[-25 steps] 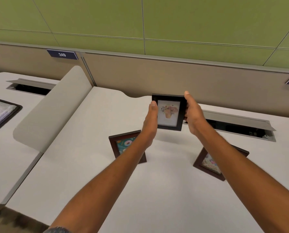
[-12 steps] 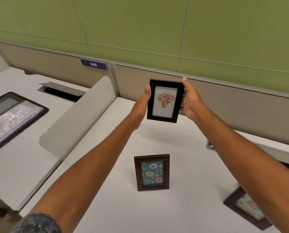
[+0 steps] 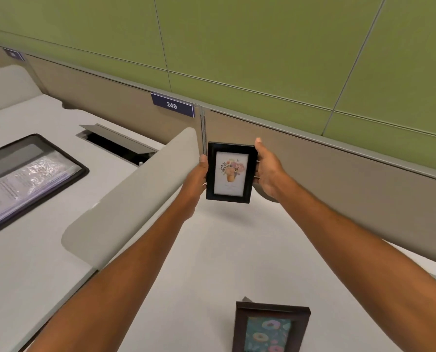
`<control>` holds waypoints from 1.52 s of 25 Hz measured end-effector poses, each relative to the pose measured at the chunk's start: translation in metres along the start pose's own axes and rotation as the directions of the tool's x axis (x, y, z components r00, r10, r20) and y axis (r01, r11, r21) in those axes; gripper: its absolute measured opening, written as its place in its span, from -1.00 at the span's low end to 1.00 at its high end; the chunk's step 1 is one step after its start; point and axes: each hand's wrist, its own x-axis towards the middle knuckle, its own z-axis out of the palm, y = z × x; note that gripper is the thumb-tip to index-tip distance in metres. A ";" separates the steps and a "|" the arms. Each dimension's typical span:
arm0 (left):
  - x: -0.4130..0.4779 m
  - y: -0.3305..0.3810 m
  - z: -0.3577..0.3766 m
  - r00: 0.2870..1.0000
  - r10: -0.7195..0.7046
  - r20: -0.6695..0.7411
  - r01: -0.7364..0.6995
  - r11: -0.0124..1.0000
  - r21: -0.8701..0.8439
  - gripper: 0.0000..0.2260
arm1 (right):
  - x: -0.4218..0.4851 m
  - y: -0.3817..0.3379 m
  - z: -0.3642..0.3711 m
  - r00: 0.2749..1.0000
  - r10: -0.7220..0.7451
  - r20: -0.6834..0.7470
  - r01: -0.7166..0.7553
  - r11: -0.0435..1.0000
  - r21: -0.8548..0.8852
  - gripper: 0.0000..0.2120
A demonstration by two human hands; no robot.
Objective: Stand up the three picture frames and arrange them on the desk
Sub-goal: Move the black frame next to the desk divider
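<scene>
Above the desk [image 3: 212, 262], black frame [image 3: 231, 172] upright, gripped between left hand [image 3: 196, 180], right hand [image 3: 267, 171].

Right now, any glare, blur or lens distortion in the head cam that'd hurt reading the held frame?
Head view: black flower frame sharp, no glare on its glass, soft shadow on the desk beneath; glare only on the plastic-wrapped papers in the tray; wide-angle bends the wall panel seams; donut frame cropped by the bottom edge.
</scene>
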 end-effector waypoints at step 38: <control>-0.045 -0.114 -0.034 0.957 -0.168 -0.234 0.107 0.962 -0.253 -0.45 | 0.003 0.064 -0.021 0.999 0.045 0.003 -0.042 0.949 -0.311 -0.21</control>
